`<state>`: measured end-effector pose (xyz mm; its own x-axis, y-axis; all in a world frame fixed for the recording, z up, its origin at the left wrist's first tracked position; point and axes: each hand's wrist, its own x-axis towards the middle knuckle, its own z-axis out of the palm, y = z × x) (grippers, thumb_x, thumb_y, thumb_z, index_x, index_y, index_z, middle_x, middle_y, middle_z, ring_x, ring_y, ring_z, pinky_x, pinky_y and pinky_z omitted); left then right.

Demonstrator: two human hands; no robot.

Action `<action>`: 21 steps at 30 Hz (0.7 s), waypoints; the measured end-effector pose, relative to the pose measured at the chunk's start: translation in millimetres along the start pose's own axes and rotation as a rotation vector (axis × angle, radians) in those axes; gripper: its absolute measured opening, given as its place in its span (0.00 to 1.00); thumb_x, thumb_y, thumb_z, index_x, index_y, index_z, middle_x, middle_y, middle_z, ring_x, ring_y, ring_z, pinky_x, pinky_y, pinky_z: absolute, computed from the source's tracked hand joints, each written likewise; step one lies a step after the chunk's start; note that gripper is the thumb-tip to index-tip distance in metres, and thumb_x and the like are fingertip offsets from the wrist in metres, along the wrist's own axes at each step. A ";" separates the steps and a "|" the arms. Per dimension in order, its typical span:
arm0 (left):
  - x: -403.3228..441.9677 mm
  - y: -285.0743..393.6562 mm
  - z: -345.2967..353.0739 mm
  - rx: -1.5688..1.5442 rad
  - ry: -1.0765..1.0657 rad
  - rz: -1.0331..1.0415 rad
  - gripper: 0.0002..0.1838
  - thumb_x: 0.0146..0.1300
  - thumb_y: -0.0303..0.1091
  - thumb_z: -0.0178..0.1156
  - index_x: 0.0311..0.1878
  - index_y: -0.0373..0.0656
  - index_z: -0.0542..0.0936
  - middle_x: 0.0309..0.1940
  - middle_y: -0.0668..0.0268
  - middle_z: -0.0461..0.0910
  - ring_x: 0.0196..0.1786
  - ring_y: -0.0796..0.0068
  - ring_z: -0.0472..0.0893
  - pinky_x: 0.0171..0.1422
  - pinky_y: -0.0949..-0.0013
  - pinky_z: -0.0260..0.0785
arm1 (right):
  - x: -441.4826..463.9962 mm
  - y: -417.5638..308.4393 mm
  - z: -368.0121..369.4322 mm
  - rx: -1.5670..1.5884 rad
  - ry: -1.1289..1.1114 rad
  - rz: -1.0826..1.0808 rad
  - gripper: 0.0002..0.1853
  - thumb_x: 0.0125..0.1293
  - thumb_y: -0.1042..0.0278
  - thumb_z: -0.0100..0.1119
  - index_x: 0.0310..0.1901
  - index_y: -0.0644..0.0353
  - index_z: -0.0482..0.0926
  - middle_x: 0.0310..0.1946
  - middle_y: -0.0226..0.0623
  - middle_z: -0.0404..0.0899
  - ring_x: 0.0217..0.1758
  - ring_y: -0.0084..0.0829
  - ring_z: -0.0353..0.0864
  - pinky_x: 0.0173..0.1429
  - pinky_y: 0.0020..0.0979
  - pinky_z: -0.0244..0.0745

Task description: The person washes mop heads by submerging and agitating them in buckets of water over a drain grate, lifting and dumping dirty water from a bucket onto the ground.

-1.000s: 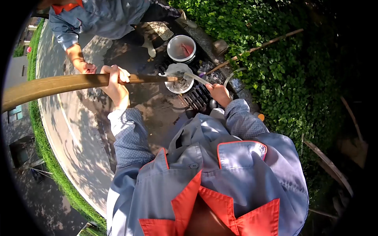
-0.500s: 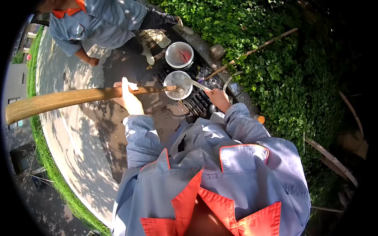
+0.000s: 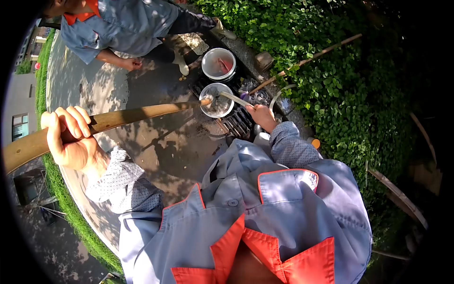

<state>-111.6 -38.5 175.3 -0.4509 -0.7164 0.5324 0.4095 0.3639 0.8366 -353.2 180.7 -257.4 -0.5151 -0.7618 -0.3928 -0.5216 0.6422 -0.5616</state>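
My left hand (image 3: 73, 137) is wrapped round the thick upper part of a long wooden pole (image 3: 142, 113). The pole runs across to the right, and its thin end reaches over a white bucket (image 3: 231, 108). Pale, greyish matter lies inside that bucket; I cannot make out what it is. Low beside the bucket, my right hand (image 3: 263, 117) is closed round a pale hose (image 3: 236, 99), whose front end points into the bucket.
A second white bucket (image 3: 204, 66) with something red inside stands just behind. Both are by a dark drain grate (image 3: 236, 124). A co-worker (image 3: 127, 28) stands at upper left. A thin stick (image 3: 307, 60) leans on the hedge (image 3: 350, 104) at right.
My left hand has moved left and up the pole, farther from the bucket. My right hand stays by the bucket with the hose. The co-worker's arm has shifted right.
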 end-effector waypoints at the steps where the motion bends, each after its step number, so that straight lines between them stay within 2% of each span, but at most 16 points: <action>1: -7.4 -20.8 -2.1 -0.013 0.048 -0.032 0.12 0.67 0.28 0.47 0.25 0.45 0.64 0.11 0.68 0.62 0.12 0.76 0.60 0.25 0.69 0.60 | 2.8 3.6 5.3 -0.020 -0.002 -0.012 0.32 0.68 0.38 0.42 0.38 0.64 0.82 0.31 0.52 0.82 0.37 0.51 0.83 0.46 0.44 0.76; 3: -29.0 -71.3 -3.6 0.089 0.236 -0.113 0.13 0.66 0.28 0.49 0.24 0.46 0.63 0.12 0.68 0.61 0.13 0.76 0.60 0.26 0.71 0.59 | 6.2 6.2 7.0 -0.071 -0.005 -0.074 0.32 0.69 0.38 0.42 0.37 0.64 0.82 0.31 0.52 0.82 0.37 0.50 0.83 0.45 0.44 0.77; 4: -38.3 -99.0 3.1 0.184 0.317 -0.088 0.13 0.66 0.28 0.50 0.24 0.46 0.63 0.12 0.68 0.62 0.14 0.76 0.61 0.27 0.72 0.61 | 2.1 1.6 -0.4 -0.102 -0.009 -0.121 0.32 0.69 0.39 0.42 0.37 0.65 0.82 0.31 0.52 0.82 0.37 0.50 0.83 0.45 0.44 0.77; 5: -50.4 -128.7 -7.1 0.145 0.364 -0.172 0.13 0.66 0.28 0.50 0.24 0.45 0.64 0.12 0.69 0.62 0.16 0.77 0.63 0.28 0.70 0.63 | -2.5 -2.1 -7.4 -0.133 -0.014 -0.165 0.32 0.69 0.39 0.42 0.37 0.65 0.82 0.31 0.52 0.82 0.37 0.50 0.83 0.44 0.44 0.77; 6: -62.4 -159.1 -12.2 0.098 0.385 -0.104 0.11 0.65 0.24 0.51 0.26 0.44 0.65 0.13 0.68 0.63 0.16 0.78 0.64 0.25 0.71 0.63 | -7.7 -6.0 -12.8 -0.188 -0.054 -0.165 0.25 0.71 0.45 0.41 0.43 0.60 0.80 0.34 0.49 0.82 0.37 0.48 0.83 0.42 0.43 0.78; 7: -70.2 -179.4 -17.1 0.065 0.474 -0.173 0.11 0.64 0.22 0.51 0.26 0.43 0.65 0.13 0.68 0.64 0.16 0.78 0.64 0.26 0.71 0.64 | -8.7 -10.8 -18.7 -0.244 -0.089 -0.167 0.20 0.72 0.51 0.40 0.48 0.55 0.77 0.36 0.45 0.82 0.37 0.46 0.83 0.40 0.43 0.78; 8: -77.3 -194.0 -19.0 0.165 0.490 -0.215 0.12 0.63 0.20 0.53 0.26 0.43 0.65 0.14 0.68 0.65 0.16 0.78 0.66 0.26 0.71 0.65 | -8.2 -13.2 -20.8 -0.301 -0.124 -0.173 0.17 0.74 0.56 0.39 0.54 0.50 0.75 0.38 0.42 0.81 0.37 0.44 0.84 0.38 0.43 0.79; 10: -96.8 -231.8 -28.8 0.106 0.542 -0.295 0.12 0.63 0.20 0.53 0.26 0.43 0.65 0.15 0.67 0.67 0.17 0.78 0.67 0.27 0.71 0.67 | 8.2 11.0 11.5 -0.346 -0.152 -0.107 0.15 0.75 0.60 0.37 0.56 0.44 0.73 0.40 0.39 0.80 0.37 0.41 0.84 0.37 0.40 0.79; 12: -125.9 -267.0 -43.0 0.194 0.449 -0.257 0.11 0.63 0.21 0.54 0.26 0.42 0.66 0.15 0.66 0.68 0.17 0.77 0.68 0.28 0.70 0.68 | -0.2 6.4 4.9 -0.496 -0.092 -0.287 0.17 0.75 0.55 0.37 0.53 0.50 0.76 0.38 0.41 0.81 0.38 0.42 0.84 0.38 0.41 0.79; 13: -136.3 -274.7 -36.8 0.220 0.492 -0.284 0.11 0.64 0.22 0.55 0.27 0.42 0.66 0.16 0.66 0.70 0.18 0.76 0.70 0.28 0.69 0.69 | -2.9 -4.4 -4.9 -0.365 -0.115 -0.184 0.25 0.73 0.46 0.38 0.46 0.59 0.79 0.37 0.46 0.82 0.39 0.46 0.83 0.43 0.42 0.77; 14: -148.9 -284.5 -39.7 0.300 0.544 -0.329 0.10 0.63 0.22 0.55 0.27 0.41 0.67 0.17 0.65 0.71 0.20 0.74 0.72 0.33 0.65 0.71 | -4.0 -5.7 -5.3 -0.251 -0.089 -0.091 0.27 0.72 0.43 0.40 0.43 0.60 0.80 0.35 0.47 0.82 0.38 0.47 0.83 0.43 0.43 0.77; 16: -153.3 -282.3 -34.1 0.263 0.578 -0.326 0.10 0.63 0.23 0.57 0.26 0.41 0.68 0.17 0.64 0.71 0.21 0.73 0.74 0.33 0.66 0.70 | -5.8 -8.1 -7.0 -0.020 -0.037 0.089 0.31 0.68 0.38 0.44 0.36 0.63 0.83 0.29 0.50 0.82 0.36 0.49 0.83 0.43 0.45 0.77; 19: -153.4 -261.5 -25.8 0.374 0.606 -0.342 0.12 0.63 0.24 0.58 0.25 0.42 0.68 0.16 0.64 0.71 0.21 0.74 0.74 0.32 0.67 0.70 | -10.9 -10.9 -14.0 0.035 -0.042 0.083 0.32 0.68 0.37 0.44 0.37 0.63 0.83 0.30 0.52 0.82 0.37 0.51 0.83 0.44 0.46 0.76; 21: -126.9 -239.3 -19.2 0.204 0.593 -0.321 0.11 0.62 0.24 0.59 0.25 0.42 0.68 0.15 0.66 0.70 0.20 0.75 0.72 0.30 0.68 0.67 | -12.4 -7.0 -9.2 0.004 -0.003 0.092 0.33 0.68 0.37 0.44 0.37 0.64 0.83 0.30 0.53 0.82 0.37 0.51 0.83 0.44 0.46 0.76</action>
<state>-137.2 -46.1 -94.9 0.0077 -0.9896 0.1436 0.1454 0.1432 0.9789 -349.5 186.4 -241.9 -0.5589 -0.6999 -0.4448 -0.4693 0.7092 -0.5262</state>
